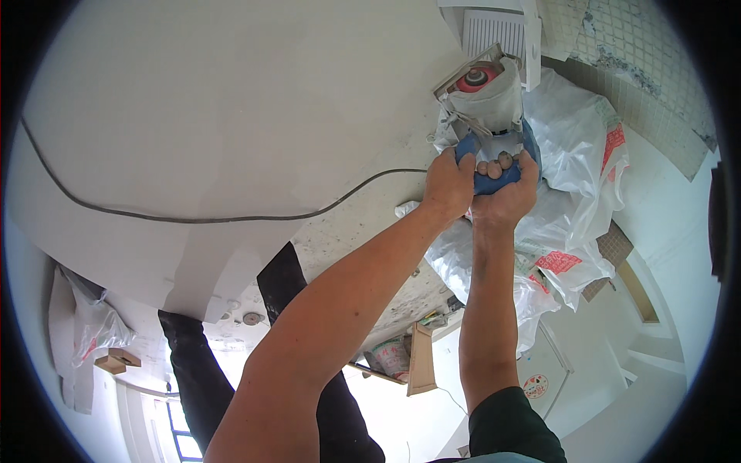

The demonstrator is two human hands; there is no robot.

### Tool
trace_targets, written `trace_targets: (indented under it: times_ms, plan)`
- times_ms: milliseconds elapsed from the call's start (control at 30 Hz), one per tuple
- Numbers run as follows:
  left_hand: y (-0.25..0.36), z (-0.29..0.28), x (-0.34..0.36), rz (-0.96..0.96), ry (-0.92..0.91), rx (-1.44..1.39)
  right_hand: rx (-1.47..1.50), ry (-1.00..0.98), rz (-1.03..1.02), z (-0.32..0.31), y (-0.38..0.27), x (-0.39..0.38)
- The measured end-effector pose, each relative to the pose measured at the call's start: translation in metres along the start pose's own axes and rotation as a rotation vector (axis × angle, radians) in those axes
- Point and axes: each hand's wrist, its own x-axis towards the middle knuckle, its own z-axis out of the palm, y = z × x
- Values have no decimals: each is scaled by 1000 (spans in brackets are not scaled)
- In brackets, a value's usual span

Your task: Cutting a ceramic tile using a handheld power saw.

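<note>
Two hands [450,184] [505,202] on tool [491,112], broad surface [231,108] leftward

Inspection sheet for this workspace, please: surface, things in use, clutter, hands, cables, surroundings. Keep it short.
Surface: pale surface, a darker patch and scattered specks.
Things in use: blue-handled tool with a red and dark round part at its far end.
Clutter: plastic bags with red print, right; open cardboard box below.
Hands: left hand and right hand both grip the tool.
Cables: dark cable, end hidden near the left hand.
Surroundings: grid-patterned area, upper right.
</note>
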Motion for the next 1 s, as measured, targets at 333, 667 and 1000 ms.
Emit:
trace_targets:
  times_ms: [333, 667, 1000]
  plan:
    - [0, -1, 1, 3, 5, 55, 36, 26, 8, -1, 2, 2]
    - [-1, 0, 0, 20, 11, 68, 23, 18, 3, -3, 2, 2]
    - [-4, 2, 1, -42, -5, -25, 22, -4, 0, -7, 1, 3]
